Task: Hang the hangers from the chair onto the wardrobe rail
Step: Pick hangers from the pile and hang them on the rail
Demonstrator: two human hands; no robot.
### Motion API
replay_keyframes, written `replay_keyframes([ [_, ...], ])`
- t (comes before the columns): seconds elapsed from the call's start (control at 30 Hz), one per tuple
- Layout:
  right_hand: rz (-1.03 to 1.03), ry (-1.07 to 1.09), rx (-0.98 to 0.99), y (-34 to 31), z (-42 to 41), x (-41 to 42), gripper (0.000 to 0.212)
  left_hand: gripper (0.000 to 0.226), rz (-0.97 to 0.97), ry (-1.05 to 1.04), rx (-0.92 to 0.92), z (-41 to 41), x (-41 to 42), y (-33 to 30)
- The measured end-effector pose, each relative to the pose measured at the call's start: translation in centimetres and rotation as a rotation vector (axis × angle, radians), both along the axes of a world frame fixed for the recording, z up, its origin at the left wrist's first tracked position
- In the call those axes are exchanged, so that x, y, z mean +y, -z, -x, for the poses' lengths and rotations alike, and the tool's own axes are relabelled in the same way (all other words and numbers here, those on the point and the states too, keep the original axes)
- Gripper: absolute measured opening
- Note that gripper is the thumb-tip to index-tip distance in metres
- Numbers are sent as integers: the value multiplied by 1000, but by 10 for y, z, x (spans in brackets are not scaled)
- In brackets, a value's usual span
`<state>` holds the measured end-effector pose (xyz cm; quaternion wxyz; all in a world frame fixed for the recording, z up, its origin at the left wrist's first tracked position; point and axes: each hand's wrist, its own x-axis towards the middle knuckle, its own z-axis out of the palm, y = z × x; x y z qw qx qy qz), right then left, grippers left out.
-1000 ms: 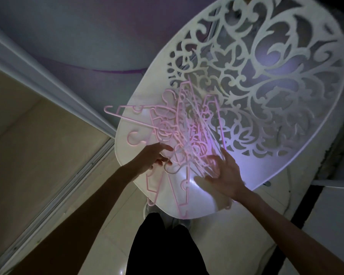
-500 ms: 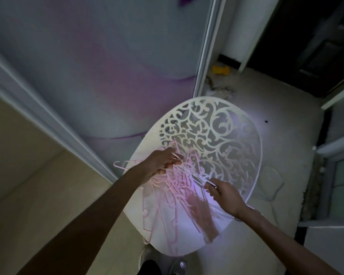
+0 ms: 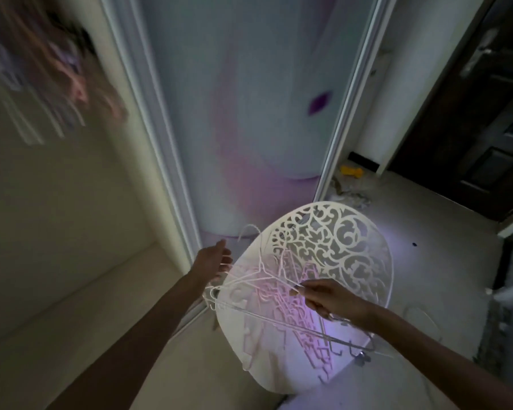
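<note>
A white chair with a pierced scroll-pattern back stands in front of me, and a pile of pink hangers lies on its seat. My right hand grips a pale hanger, lifted above the pile. The hanger's hook points left and its long bar runs down to the right. My left hand is beside that hook with relaxed fingers, at or just touching the wire. The wardrobe rail itself is not visible.
The open wardrobe fills the left, with blurred clothes hanging at its top. A sliding door with a purple pattern stands behind the chair. On the right are a dark door and a yellow object on the floor.
The view has tilted up and back from the chair. My right hand has lifted a hanger off the pile. My left hand has let go of the hangers and moved left to the hook.
</note>
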<state>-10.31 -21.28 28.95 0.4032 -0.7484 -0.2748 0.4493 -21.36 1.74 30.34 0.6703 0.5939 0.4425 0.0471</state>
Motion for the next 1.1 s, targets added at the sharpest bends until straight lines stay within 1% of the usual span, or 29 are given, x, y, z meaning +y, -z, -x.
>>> replay_keyframes([
  [0.07, 5, 17, 62, -10, 27, 21, 25, 35, -34, 44, 61, 39, 4, -11],
  [0.13, -9, 38, 106, -17, 58, 42, 24, 33, -6, 212, 153, 75, 1, -19],
  [0.17, -14, 32, 111, -20, 85, 55, 24, 30, 16, 259, 170, 100, 1, -21],
  [0.23, -25, 27, 120, -26, 129, 78, 23, 22, 90, 241, 123, 134, 0, -25],
  [0.33, -53, -2, 124, -32, 198, 107, 20, 4, 174, 93, -34, 187, 0, -31],
  [0.37, -68, -12, 126, -33, 217, 115, 23, 14, 162, 44, -74, 202, 4, -30],
  [0.4, -84, -21, 131, -35, 235, 122, 26, 32, 149, -13, -105, 218, 8, -32],
  [0.43, -94, -29, 148, -39, 254, 130, 27, 43, 126, -51, -117, 238, 16, -34],
  [0.53, -100, -57, 175, -55, 291, 146, 19, 52, 46, -84, -107, 284, 37, -47],
  [0.63, -104, -128, 187, -74, 320, 165, 18, 65, 18, -186, -105, 321, 62, -60],
  [0.67, -104, -148, 187, -79, 327, 171, 19, 62, 9, -198, -104, 328, 68, -66],
  [0.7, -108, -172, 191, -86, 335, 179, 19, 48, -17, -188, -98, 338, 76, -71],
  [0.77, -119, -236, 208, -99, 352, 196, 21, 12, -60, -175, -107, 358, 92, -82],
  [0.8, -126, -263, 218, -105, 358, 202, 21, 5, -71, -182, -123, 365, 97, -87],
  [0.87, -152, -285, 214, -113, 366, 220, 20, 7, -90, -260, -137, 379, 113, -94],
  [0.93, -176, -254, 199, -117, 366, 237, 21, 11, -112, -331, -110, 388, 131, -98],
  [1.1, -217, -160, 189, -122, 339, 293, 20, 21, -140, -381, -13, 400, 190, -109],
])
